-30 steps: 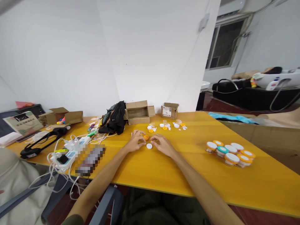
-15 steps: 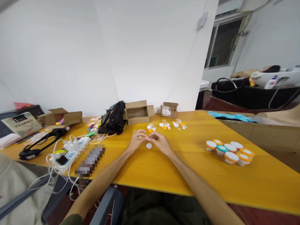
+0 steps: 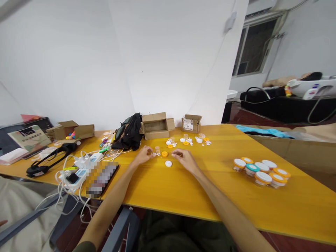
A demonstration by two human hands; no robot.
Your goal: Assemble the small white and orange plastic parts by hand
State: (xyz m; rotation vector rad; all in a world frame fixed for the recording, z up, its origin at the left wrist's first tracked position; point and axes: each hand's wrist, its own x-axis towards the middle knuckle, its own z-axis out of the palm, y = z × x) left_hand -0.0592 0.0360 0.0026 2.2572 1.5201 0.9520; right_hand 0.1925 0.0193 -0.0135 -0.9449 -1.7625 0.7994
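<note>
The left hand (image 3: 144, 155)'s fingers curl inward and down over small white pieces (image 3: 154, 154) on the tabletop (image 3: 157, 187); whether they grip one cannot be told. The right hand (image 3: 184, 159) is bent, thumb and forefinger brought close together in a pinch shape; anything between their tips is too small to make out. Both hands face each other, well apart, palms turned inward and wrists low.

Between them lies an orange ring-shaped lid (image 3: 164, 154), with a white disc (image 3: 168, 163) just beside it toward the near edge. A clear cup (image 3: 157, 149) stands by the left fingertips.

The left forearm (image 3: 115, 192) slants in over the near edge from the left; the right forearm (image 3: 220, 201) slants in from the right. Lidded jars (image 3: 263, 177) cluster toward the right edge. Toward the far edge are loose parts (image 3: 186, 143) and an open cardboard box (image 3: 156, 134).
</note>
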